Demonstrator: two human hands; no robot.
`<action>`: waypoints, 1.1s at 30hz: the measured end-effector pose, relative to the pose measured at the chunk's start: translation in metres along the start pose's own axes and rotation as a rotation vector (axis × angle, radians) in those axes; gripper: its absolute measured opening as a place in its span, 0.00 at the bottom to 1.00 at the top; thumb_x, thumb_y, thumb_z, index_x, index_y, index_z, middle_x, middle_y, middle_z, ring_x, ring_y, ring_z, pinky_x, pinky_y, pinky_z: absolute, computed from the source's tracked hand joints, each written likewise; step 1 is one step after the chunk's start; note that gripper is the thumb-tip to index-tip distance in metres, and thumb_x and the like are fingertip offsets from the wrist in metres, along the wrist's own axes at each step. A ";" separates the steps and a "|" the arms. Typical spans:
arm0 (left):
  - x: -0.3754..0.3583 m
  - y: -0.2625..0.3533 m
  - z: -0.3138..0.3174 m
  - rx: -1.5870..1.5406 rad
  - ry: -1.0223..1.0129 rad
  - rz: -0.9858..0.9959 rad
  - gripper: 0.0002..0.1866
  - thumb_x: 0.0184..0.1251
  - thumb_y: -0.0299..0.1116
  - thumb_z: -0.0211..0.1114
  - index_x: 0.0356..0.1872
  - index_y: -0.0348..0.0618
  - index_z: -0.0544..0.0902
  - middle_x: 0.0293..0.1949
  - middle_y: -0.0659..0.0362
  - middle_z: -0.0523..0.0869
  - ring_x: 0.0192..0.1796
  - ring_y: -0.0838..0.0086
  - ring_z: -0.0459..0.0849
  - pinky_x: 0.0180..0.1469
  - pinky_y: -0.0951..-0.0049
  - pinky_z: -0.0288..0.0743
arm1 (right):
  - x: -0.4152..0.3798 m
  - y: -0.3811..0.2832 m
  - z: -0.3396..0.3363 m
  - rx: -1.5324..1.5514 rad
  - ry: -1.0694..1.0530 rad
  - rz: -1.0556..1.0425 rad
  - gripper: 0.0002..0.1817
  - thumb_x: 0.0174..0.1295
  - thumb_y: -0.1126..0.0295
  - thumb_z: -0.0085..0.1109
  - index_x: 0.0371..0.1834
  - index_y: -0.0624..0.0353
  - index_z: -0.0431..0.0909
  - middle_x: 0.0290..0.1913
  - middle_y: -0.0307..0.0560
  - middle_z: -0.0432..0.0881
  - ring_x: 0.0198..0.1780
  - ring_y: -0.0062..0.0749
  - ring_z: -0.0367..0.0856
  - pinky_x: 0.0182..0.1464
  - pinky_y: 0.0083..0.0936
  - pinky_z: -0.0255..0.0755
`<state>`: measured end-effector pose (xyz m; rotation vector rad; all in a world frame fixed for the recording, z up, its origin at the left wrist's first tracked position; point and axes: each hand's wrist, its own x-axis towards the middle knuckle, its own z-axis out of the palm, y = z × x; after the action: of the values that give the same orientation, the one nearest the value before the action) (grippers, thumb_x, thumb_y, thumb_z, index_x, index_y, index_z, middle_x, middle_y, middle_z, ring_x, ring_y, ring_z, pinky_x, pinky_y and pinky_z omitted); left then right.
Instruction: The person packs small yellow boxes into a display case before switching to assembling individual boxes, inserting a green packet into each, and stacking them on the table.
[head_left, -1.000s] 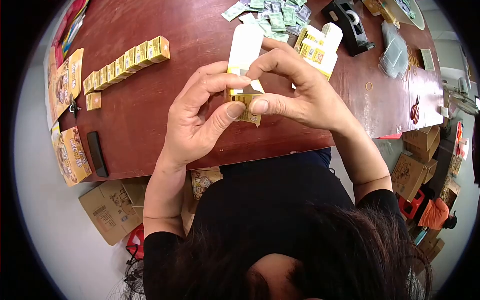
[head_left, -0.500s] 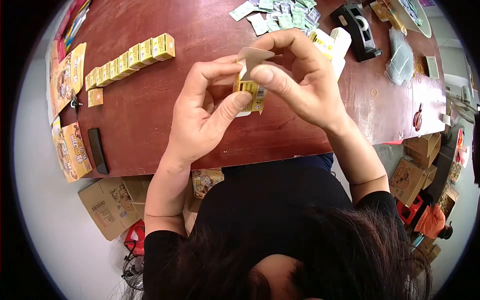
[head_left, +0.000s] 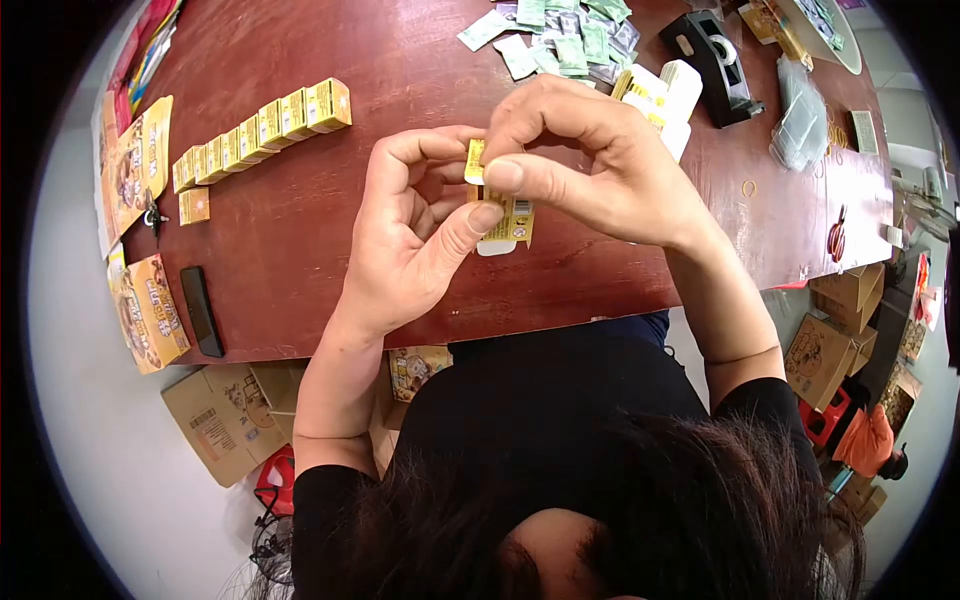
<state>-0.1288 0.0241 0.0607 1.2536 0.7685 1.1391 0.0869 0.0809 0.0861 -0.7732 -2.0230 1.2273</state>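
Note:
Between my hands is a small yellow box [head_left: 508,222], with a white flap hanging at its lower end. My left hand [head_left: 420,225] grips its left side, thumb on the front. At the upper end, my right hand [head_left: 590,165] pinches the box with thumb and fingers, partly hiding it. A row of similar yellow boxes [head_left: 268,128] stands on the red table [head_left: 300,230] at the left, with a single box [head_left: 194,206] below it. Flat yellow and white cartons [head_left: 668,100] lie beyond my right hand.
Green and purple sachets [head_left: 570,45] lie at the far side. A black tape dispenser [head_left: 715,70], clear plastic bags [head_left: 800,118] and scissors [head_left: 836,234] are at the right. A black bar-shaped object [head_left: 201,311] lies left. A person in orange [head_left: 866,443] is at far right.
The raised flap at the top of the box has folded down under my right fingers. My right hand has shifted slightly left and down, and the white lower flap shows more.

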 end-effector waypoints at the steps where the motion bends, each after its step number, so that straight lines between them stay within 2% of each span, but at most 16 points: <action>1: 0.000 0.000 0.000 0.031 0.004 -0.021 0.26 0.74 0.29 0.68 0.65 0.36 0.66 0.64 0.50 0.74 0.64 0.67 0.80 0.63 0.67 0.83 | 0.000 -0.002 0.001 0.001 -0.002 0.002 0.11 0.71 0.66 0.66 0.47 0.61 0.86 0.47 0.44 0.86 0.51 0.26 0.83 0.54 0.25 0.78; 3: -0.001 0.000 -0.002 0.025 0.001 -0.033 0.26 0.74 0.29 0.68 0.65 0.35 0.66 0.63 0.50 0.75 0.64 0.67 0.80 0.63 0.67 0.83 | 0.000 -0.009 0.006 0.108 0.040 0.134 0.12 0.65 0.70 0.73 0.48 0.62 0.84 0.46 0.43 0.87 0.50 0.24 0.85 0.54 0.24 0.81; 6: -0.001 0.004 -0.003 0.014 -0.016 -0.063 0.26 0.74 0.30 0.68 0.65 0.35 0.67 0.63 0.49 0.76 0.64 0.67 0.80 0.62 0.67 0.84 | 0.001 -0.019 0.007 -0.020 0.102 0.111 0.12 0.65 0.71 0.72 0.48 0.63 0.84 0.43 0.42 0.87 0.48 0.22 0.86 0.53 0.23 0.83; 9: 0.001 0.010 -0.002 0.047 -0.018 -0.073 0.27 0.73 0.30 0.69 0.66 0.34 0.67 0.62 0.50 0.77 0.64 0.67 0.80 0.62 0.67 0.84 | 0.001 -0.013 0.006 0.109 0.165 0.116 0.10 0.67 0.71 0.70 0.48 0.64 0.84 0.43 0.41 0.88 0.45 0.22 0.87 0.51 0.21 0.84; 13: 0.002 0.007 -0.005 0.062 -0.019 -0.050 0.26 0.74 0.32 0.69 0.66 0.35 0.68 0.62 0.50 0.78 0.62 0.65 0.82 0.60 0.68 0.85 | 0.001 -0.008 0.007 0.104 0.169 0.057 0.09 0.69 0.72 0.69 0.47 0.65 0.85 0.41 0.41 0.88 0.44 0.21 0.88 0.49 0.19 0.85; 19: 0.005 0.000 -0.005 0.055 -0.017 -0.004 0.26 0.73 0.33 0.69 0.65 0.38 0.69 0.62 0.51 0.78 0.60 0.66 0.84 0.58 0.68 0.85 | 0.000 -0.011 0.001 0.100 0.162 0.187 0.09 0.69 0.71 0.68 0.46 0.65 0.86 0.41 0.42 0.90 0.45 0.21 0.88 0.48 0.19 0.84; 22: 0.007 -0.005 -0.006 0.029 -0.004 0.037 0.23 0.74 0.32 0.69 0.64 0.38 0.71 0.62 0.51 0.78 0.60 0.67 0.85 0.59 0.68 0.84 | -0.001 -0.007 0.004 0.030 0.162 0.101 0.08 0.68 0.72 0.69 0.44 0.65 0.86 0.39 0.43 0.90 0.43 0.22 0.88 0.47 0.19 0.84; 25: 0.007 -0.008 -0.010 0.068 -0.019 0.071 0.19 0.74 0.30 0.68 0.60 0.38 0.74 0.63 0.52 0.77 0.59 0.70 0.84 0.59 0.69 0.83 | -0.001 0.000 0.001 0.029 0.124 0.026 0.07 0.66 0.73 0.71 0.42 0.65 0.86 0.42 0.44 0.89 0.43 0.22 0.88 0.46 0.19 0.84; 28: 0.008 -0.009 -0.015 0.115 -0.075 0.115 0.16 0.75 0.29 0.67 0.58 0.37 0.76 0.64 0.52 0.76 0.57 0.72 0.84 0.58 0.71 0.82 | 0.000 0.003 0.004 0.020 0.080 -0.003 0.08 0.62 0.74 0.73 0.41 0.63 0.85 0.52 0.48 0.85 0.46 0.25 0.87 0.47 0.21 0.84; 31: 0.005 -0.009 -0.021 0.115 -0.079 0.051 0.17 0.74 0.29 0.68 0.59 0.39 0.75 0.64 0.52 0.75 0.57 0.72 0.84 0.58 0.70 0.82 | 0.003 0.006 0.003 -0.111 0.033 -0.077 0.08 0.62 0.73 0.73 0.42 0.63 0.85 0.51 0.48 0.84 0.46 0.26 0.87 0.49 0.22 0.84; 33: 0.005 -0.006 -0.019 0.119 -0.066 0.000 0.19 0.73 0.29 0.69 0.60 0.39 0.74 0.64 0.52 0.75 0.57 0.71 0.84 0.59 0.70 0.82 | 0.007 0.004 0.007 -0.038 0.057 -0.057 0.09 0.65 0.72 0.72 0.44 0.63 0.85 0.50 0.47 0.85 0.47 0.25 0.87 0.50 0.23 0.83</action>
<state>-0.1437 0.0359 0.0514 1.3835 0.7963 1.0590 0.0778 0.0844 0.0822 -0.7545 -2.0136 1.1254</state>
